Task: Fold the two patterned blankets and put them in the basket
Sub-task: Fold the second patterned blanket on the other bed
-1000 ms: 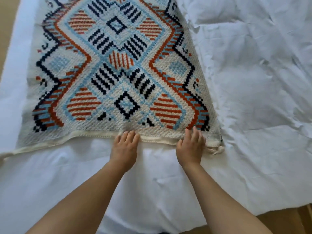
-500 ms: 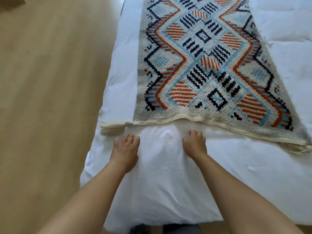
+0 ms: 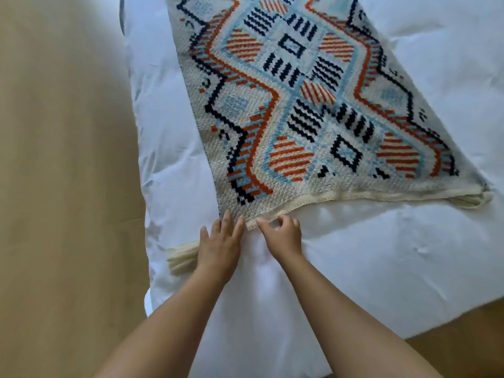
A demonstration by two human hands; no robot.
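Patterned blanket (image 3: 308, 105), knitted in cream with orange, navy and pale blue zigzags, diamonds and stripes, lies spread flat over a white sheet (image 3: 381, 255) in the upper centre and right of the head camera's frame. Its cream hem (image 3: 381, 193) runs from lower centre up to the right edge, ending in a cream tassel (image 3: 476, 199) at the right corner. A second cream tassel (image 3: 181, 256) lies on the sheet at centre left, partly hidden behind the left wrist.

Two bare forearms reach up from the bottom of the frame. The left hand (image 3: 219, 242) lies palm down with fingers straight and loosely spread, fingertips touching the blanket's near left corner; it grips nothing. The right hand (image 3: 282, 234), just beside it, has its fingers curled, with the forefinger and thumb at the hem's edge; whether they pinch the hem or only touch it cannot be told.

The sheet is wrinkled. A tan floor (image 3: 62, 186) fills the left side of the frame and shows again at the lower right corner.
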